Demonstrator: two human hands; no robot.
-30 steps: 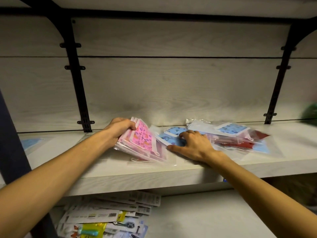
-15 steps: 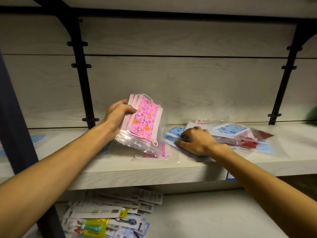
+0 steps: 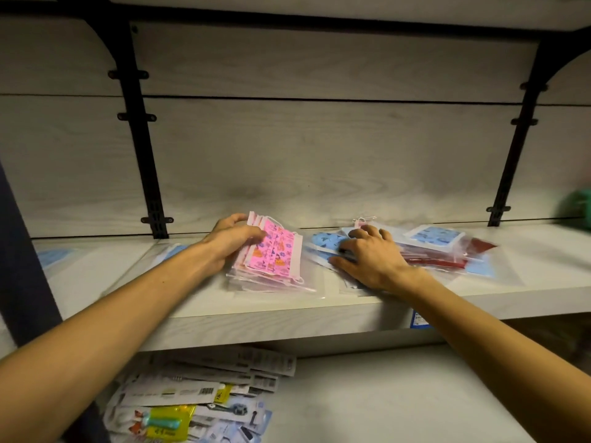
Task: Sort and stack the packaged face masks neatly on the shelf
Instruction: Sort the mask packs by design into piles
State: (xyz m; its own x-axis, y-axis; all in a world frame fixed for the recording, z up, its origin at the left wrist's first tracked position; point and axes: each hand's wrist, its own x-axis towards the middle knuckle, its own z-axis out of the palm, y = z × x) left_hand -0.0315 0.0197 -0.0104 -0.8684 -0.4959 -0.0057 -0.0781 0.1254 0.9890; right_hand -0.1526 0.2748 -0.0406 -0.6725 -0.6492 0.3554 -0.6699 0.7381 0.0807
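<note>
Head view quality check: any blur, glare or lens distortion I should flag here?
Head view: light is dim and warm, with a soft shadow on the back panel; wide-angle bending curves the black brackets at the edges; the green object far right is smeared; the clear bags around the pink masks show faint sheen, no harsh glare.

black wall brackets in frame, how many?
2. Left bracket behind the left hand; right bracket beyond the right hand. More may sit outside the view.
</note>
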